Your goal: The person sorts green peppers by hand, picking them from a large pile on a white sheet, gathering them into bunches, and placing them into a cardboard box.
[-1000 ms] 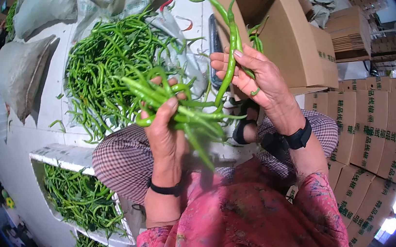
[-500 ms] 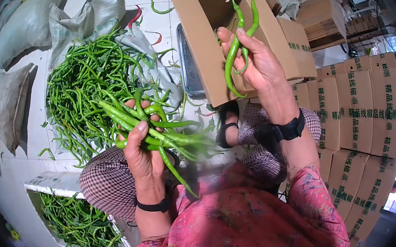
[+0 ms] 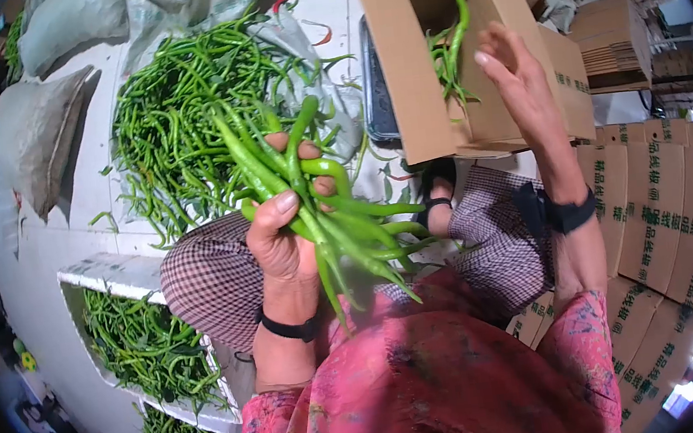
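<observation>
Best to hold the bunch of green peppers (image 3: 313, 220), gripped in the left hand (image 3: 281, 254) between the checked trouser legs (image 3: 207, 271), lightly enough to avoid bruising, and to handle single peppers gently with the right hand (image 3: 527, 89), loosely spread beside the carton (image 3: 406, 60) and apparently empty, though hard to confirm. Note the bunch slanting lengthwise from upper left to lower right, fanned at the lower end toward the pink shirt (image 3: 431, 361).

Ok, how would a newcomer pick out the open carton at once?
Start at the big heap of green peppers, left of centre, and look right across the picture. By the right hand stands the brown open carton. Unlike the rows of cartons at lower right, its mouth gapes, with loose peppers showing in it.
</observation>
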`<control>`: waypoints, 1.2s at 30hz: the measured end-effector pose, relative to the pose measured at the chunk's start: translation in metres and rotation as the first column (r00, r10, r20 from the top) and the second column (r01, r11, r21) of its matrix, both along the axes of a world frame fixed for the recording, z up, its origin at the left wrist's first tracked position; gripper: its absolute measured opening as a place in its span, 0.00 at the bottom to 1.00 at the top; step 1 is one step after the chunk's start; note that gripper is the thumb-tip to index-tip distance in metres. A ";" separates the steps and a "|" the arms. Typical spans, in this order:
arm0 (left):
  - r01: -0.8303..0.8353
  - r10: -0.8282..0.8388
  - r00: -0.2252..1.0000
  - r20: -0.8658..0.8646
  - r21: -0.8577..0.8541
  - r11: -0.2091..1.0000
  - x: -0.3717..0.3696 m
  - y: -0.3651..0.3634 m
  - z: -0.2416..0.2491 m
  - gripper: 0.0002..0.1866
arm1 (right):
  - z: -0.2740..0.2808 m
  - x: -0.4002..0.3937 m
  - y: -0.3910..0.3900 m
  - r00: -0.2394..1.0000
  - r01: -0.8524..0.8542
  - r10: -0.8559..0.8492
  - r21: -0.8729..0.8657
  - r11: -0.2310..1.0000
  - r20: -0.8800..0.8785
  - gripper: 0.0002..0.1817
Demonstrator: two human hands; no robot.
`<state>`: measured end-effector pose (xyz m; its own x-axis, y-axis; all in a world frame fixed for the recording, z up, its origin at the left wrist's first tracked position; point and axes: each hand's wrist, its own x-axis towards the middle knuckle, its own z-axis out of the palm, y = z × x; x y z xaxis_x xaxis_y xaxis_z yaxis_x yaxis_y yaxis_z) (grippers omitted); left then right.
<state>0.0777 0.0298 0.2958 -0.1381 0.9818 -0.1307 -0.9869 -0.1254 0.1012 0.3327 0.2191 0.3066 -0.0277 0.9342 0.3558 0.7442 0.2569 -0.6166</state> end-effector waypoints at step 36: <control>-0.052 -0.046 0.939 -0.341 -0.274 0.960 0.013 0.006 -0.003 0.23 | 0.045 -0.068 -0.087 0.304 -0.873 -0.154 -0.339 0.350 -0.940 0.18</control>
